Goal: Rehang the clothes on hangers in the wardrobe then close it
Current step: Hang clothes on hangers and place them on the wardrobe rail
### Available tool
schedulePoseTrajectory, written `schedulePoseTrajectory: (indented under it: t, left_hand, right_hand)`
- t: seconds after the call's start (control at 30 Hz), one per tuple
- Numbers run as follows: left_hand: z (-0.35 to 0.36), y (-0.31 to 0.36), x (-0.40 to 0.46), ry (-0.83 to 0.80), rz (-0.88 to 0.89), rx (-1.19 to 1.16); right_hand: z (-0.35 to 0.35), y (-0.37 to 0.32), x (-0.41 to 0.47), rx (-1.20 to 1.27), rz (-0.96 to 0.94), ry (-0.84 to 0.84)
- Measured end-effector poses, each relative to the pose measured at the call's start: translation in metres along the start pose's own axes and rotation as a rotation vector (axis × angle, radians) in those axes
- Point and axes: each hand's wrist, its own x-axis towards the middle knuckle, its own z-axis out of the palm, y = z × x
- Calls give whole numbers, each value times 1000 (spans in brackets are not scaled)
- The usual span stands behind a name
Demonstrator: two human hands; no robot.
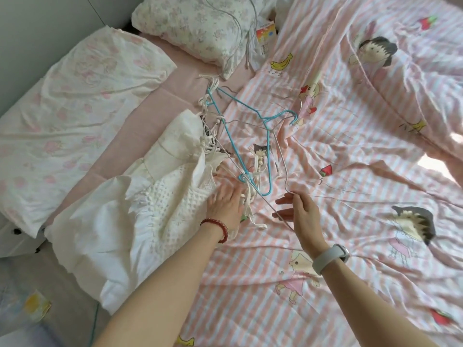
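The right hand (299, 209) is pinching a white hanger (280, 156), probably by its hook. The left hand (225, 202) is lying flat and open on the white dress (160, 186) on the bed (325, 246). She should be lifting slowly, since the blue hanger (250, 113) and strings are tangled.

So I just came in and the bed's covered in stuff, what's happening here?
A person is sorting clothes and hangers on the bed. The right hand pinches a thin white wire hanger, tangled with a blue hanger on the pink striped duvet. The left hand lies flat, fingers straight, at the edge of a white dress beside its straps. Nothing is on a hanger yet.
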Motion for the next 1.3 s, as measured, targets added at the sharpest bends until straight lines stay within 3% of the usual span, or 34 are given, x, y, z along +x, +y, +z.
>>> schedulePoseTrajectory:
  t: [0.1, 0.2, 0.33, 0.6, 0.77, 0.9, 1.1, 1.2, 1.3]
  left_hand:
    - [1, -4, 4, 48, 5, 23]
    - [-2, -7, -15, 245, 49, -245]
    - [-21, -14, -57, 340, 73, -491]
    - [-61, -31, -123, 381, 126, -389]
    - [-75, -33, -163, 324, 221, -311]
    - [-75, -35, -186, 395, 260, -290]
    - [-80, -42, -216, 406, 217, -491]
    - [-84, -40, -223, 435, 201, -557]
    - [-93, -40, -219, 460, 72, -712]
  right_hand:
    - [-2, -1, 0, 75, 52, -19]
    - [-2, -3, -2, 123, 91, -27]
    - [7, -11, -5, 214, 141, -52]
    - [67, -39, -32, 372, 263, -275]
    - [90, -57, -46, 437, 299, -284]
    - [105, -64, -61, 490, 334, -386]
    - [121, -51, -82, 399, 290, -520]
    - [126, -38, -97, 166, 132, -578]
    - [123, -29, -115, -1, 16, -659]
